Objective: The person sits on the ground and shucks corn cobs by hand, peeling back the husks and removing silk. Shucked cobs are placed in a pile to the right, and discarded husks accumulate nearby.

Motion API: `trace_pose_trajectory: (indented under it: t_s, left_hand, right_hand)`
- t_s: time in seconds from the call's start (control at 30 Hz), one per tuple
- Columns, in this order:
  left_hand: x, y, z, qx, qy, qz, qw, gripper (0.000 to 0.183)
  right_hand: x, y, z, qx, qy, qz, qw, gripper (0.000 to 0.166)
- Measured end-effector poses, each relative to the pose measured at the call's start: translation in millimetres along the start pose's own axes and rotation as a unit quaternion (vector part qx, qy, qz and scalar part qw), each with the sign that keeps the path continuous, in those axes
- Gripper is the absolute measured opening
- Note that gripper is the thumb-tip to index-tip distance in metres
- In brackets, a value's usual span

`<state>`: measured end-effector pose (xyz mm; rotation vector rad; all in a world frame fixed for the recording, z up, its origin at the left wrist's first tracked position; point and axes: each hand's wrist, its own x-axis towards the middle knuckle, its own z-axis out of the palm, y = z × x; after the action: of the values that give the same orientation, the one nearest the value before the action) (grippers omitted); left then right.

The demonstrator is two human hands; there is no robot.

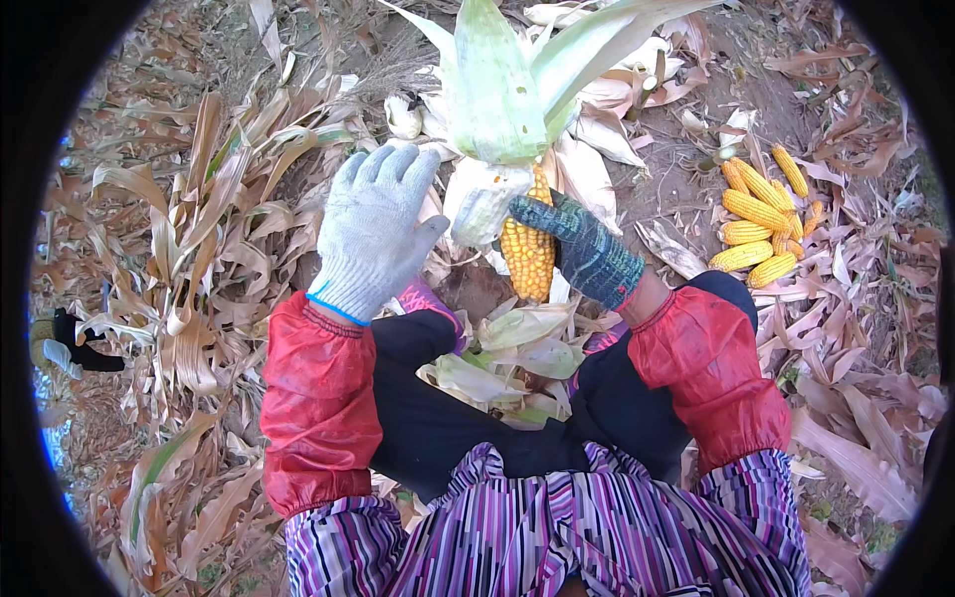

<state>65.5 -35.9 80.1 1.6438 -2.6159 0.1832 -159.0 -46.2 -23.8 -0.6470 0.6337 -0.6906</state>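
A yellow ear of corn [528, 254] points down towards me, its kernels bare along most of its length. My right hand [578, 242], in a dark green knitted glove, grips it from the right side. Pale green husk leaves [496, 97] fan out beyond the ear, and a whitish husk piece [489, 205] lies against its left side. My left hand [379, 216], in a light grey knitted glove, is raised to the left of the ear with its fingers spread a little, holding nothing.
Several husked corn ears [753, 209] lie in a pile on the ground at the right. Loose husks [515, 358] lie between my legs. Dry corn stalks and leaves [201, 298] cover the left side. More pale husks [604, 134] lie beyond my hands.
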Motion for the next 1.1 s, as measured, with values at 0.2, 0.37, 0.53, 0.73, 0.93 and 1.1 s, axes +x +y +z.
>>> trace_pose_trajectory:
  t_s: [0.2,0.37,0.53,0.73,0.93,1.1]
  left_hand:
    - [-0.7,-1.1,-1.9,-0.039,0.19,0.012,0.981,0.079]
    - [-0.5,10.5,9.9,-0.085,0.175,0.027,0.98,0.084]
    - [2.6,22.0,13.4,-0.097,0.21,0.039,0.972,0.07]
    - [1.8,38.9,10.3,-0.069,0.255,0.124,0.957,0.052]
    - [6.0,48.2,23.0,-0.135,0.226,0.205,0.943,0.043]
    - [11.7,47.7,20.3,-0.185,0.172,0.112,0.961,0.053]
  right_hand:
    - [-0.8,5.3,-2.7,0.072,-0.005,0.012,0.997,0.045]
    - [-1.5,12.3,-0.5,0.124,-0.038,0.03,0.991,0.048]
    - [6.0,23.7,0.0,0.165,-0.05,0.02,0.985,0.049]
    - [6.1,23.0,-10.1,0.283,-0.196,0.006,0.939,0.047]
    - [4.1,25.2,-5.5,0.371,-0.288,0.03,0.882,0.042]
    - [16.7,53.5,-23.4,0.302,-0.333,-0.054,0.892,0.04]
